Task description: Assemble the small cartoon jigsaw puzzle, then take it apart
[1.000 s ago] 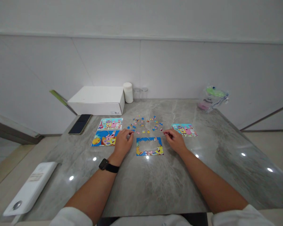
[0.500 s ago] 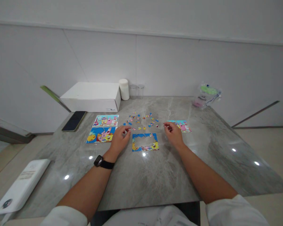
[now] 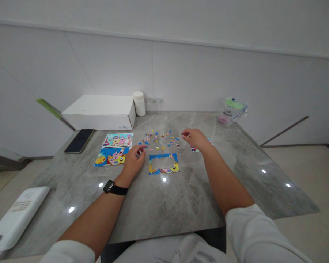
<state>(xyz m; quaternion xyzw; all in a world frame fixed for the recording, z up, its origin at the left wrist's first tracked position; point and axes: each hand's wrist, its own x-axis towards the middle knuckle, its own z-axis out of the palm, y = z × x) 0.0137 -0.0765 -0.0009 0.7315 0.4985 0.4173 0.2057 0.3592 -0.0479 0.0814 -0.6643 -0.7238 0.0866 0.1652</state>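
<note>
My left hand [image 3: 135, 157] rests beside the blue picture card, its fingers loosely bent, thumb and index apart, nothing visible between them. To its right lies a jigsaw puzzle frame [image 3: 150, 166], its border joined around a bare middle. Loose puzzle pieces [image 3: 162, 148] are scattered beyond the frame. My right hand [image 3: 195, 138] hovers just right of these pieces, thumb and fingertips slightly apart, with no piece visible in them. Under that wrist, another picture card [image 3: 194, 149] is mostly hidden. On the left lie a pink-and-teal picture card [image 3: 117, 140] and a blue picture card [image 3: 111, 157].
A white box [image 3: 98, 109], a white bottle [image 3: 139, 103] and two clear glasses [image 3: 158, 106] stand at the back. A phone [image 3: 79, 141] and a white device [image 3: 19, 215] lie left. A plastic bag [image 3: 231, 111] sits at the back right.
My right hand has moved forward over the right-hand card, covering more of it. The left hand stays by the blue card. The whole view has shifted slightly.
</note>
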